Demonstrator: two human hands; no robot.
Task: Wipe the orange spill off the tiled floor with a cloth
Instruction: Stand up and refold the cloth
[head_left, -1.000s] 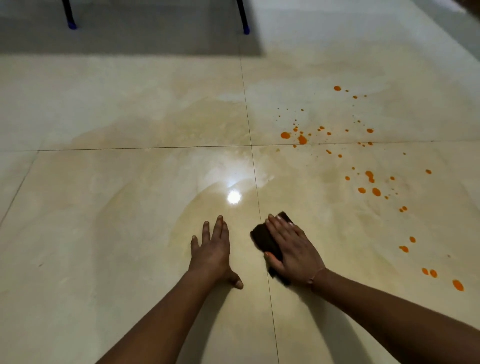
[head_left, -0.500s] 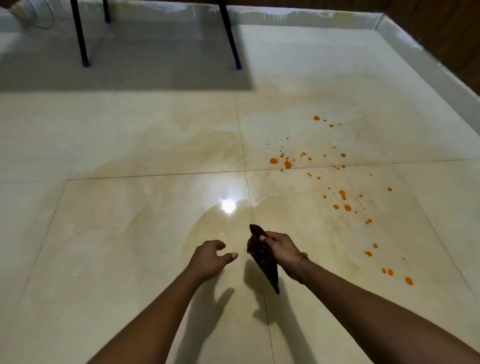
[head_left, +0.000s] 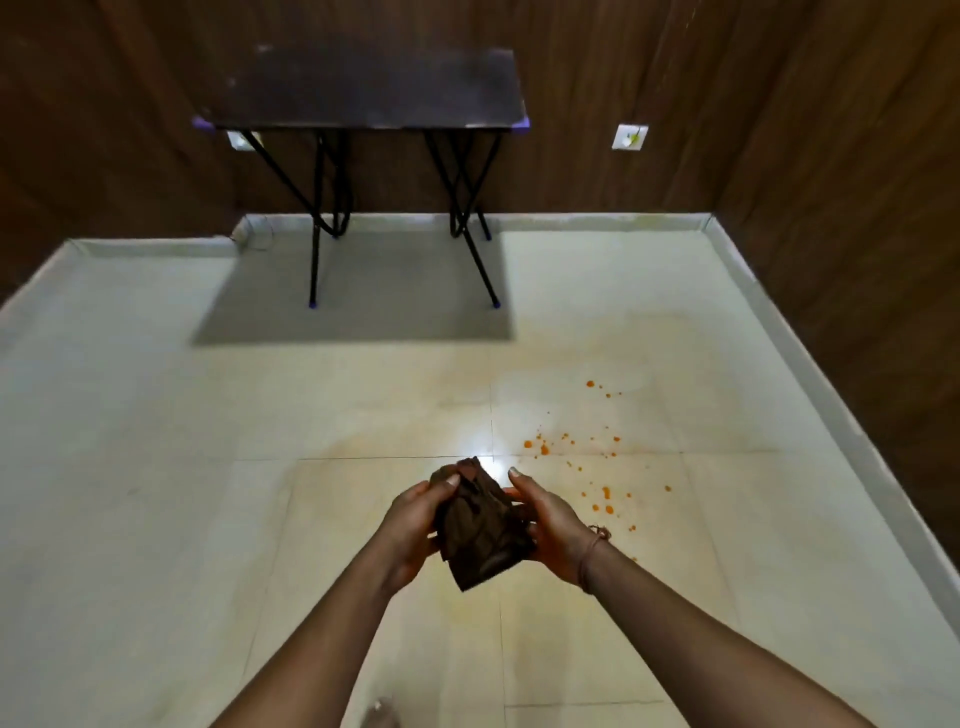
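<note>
A crumpled dark brown cloth (head_left: 480, 525) hangs in the air above the pale tiled floor (head_left: 156, 493). My left hand (head_left: 415, 525) grips its left side and my right hand (head_left: 550, 525) grips its right side, thumbs over the top. The orange spill (head_left: 576, 457) is a scatter of drops on the floor just right of and beyond my hands, spreading from near the tile joint up toward the far right. The cloth is well above the drops and not touching them.
A dark folding table (head_left: 374, 93) with thin black legs stands against the brown wood-panelled wall (head_left: 831, 182) ahead. A white skirting (head_left: 831, 415) edges the floor on the right. A bright light reflection (head_left: 483, 452) lies just beyond the cloth.
The cloth was pressed flat on the floor under my right hand, then lifted. Now both hands hold it in the air and the view has risen, showing the table and walls.
</note>
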